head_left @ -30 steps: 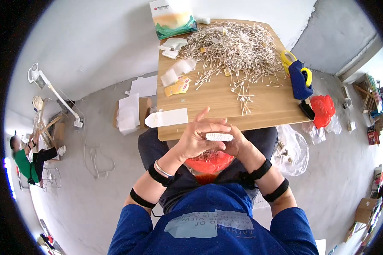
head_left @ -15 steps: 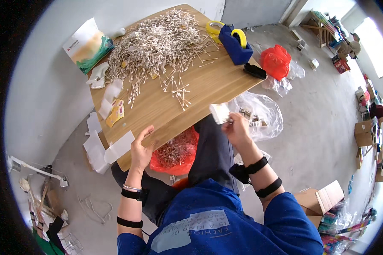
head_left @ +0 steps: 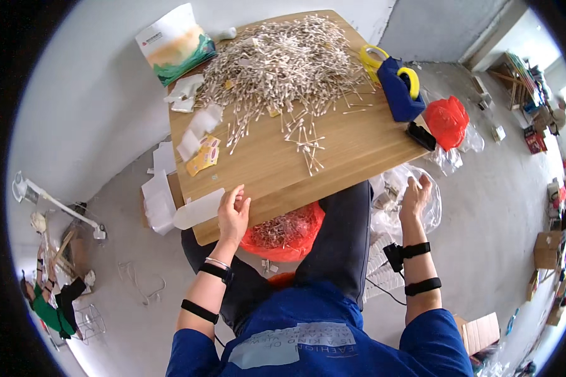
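Note:
My left hand [head_left: 234, 217] hovers at the table's near edge, beside a translucent plastic sheet [head_left: 199, 208]; its fingers are slightly bent and apart, with nothing visible in them. Off the table's right side, my right hand [head_left: 416, 198] is over a clear plastic bag [head_left: 393, 182] with small packs inside. Its fingers are open and no pack shows in them. A big heap of cotton swabs [head_left: 283, 60] covers the far part of the wooden table [head_left: 258, 179], and a few loose swabs [head_left: 307, 147] lie nearer to me. Yellow printed packets [head_left: 204, 156] sit at the left.
A blue tape dispenser [head_left: 401, 91] with yellow tape stands at the table's right corner, next to a black object [head_left: 421, 136]. Below the near edge is a red bag [head_left: 283, 235] of swabs. Another red bag [head_left: 447, 122] rests on the floor. A person in green [head_left: 51, 311] is far left.
My right hand has moved right over the clear bag, and the small white pack it held is no longer in it. The view has shifted, bringing the person in green further into sight.

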Tool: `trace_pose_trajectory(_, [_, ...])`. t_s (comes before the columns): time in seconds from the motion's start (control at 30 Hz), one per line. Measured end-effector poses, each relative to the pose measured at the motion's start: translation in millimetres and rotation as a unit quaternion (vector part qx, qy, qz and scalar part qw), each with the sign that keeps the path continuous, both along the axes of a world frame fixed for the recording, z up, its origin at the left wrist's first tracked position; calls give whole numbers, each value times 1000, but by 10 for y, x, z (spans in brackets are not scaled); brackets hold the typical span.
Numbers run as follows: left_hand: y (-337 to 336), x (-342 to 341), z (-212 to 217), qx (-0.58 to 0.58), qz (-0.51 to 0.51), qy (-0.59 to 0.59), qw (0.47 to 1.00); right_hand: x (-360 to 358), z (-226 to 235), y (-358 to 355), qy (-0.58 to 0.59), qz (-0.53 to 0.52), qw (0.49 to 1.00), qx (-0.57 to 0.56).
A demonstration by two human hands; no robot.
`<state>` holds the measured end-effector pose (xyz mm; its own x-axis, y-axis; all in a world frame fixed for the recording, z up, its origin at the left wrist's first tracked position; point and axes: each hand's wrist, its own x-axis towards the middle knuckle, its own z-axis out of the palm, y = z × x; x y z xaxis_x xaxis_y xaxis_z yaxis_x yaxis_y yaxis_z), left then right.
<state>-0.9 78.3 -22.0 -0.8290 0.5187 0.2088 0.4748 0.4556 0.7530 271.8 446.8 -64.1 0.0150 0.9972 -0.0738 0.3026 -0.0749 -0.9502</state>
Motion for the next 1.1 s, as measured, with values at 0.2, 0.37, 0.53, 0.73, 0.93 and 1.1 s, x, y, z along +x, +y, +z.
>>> trace_pose_trajectory(0.2, [24,-58,-84,21,15,53,998,-1408,602,-942,-231,425,840,245])
trace_pose_trajectory(0.37, [72,-42,-53,41,24,45,998,-2039,242,-1085,-328,505,750,274])
trace_pose_trajectory(0.53, [37,-19,-58,21,34,51,998,-2459,347,-1377,-317,585,686,296])
trace_pose_trajectory(0.73, [31,-41,-146,22,29,40,999,-2941,348,-1556,-238,619,666,342])
trace_pose_trajectory(0.93, [27,-44,-123,22,26,60,998,-3450,513,-1075,-297,453,756,369])
trace_pose_trajectory(1.1, [33,-34,-84,22,26,65,997,-3472,410,-919,-323,418,774,349])
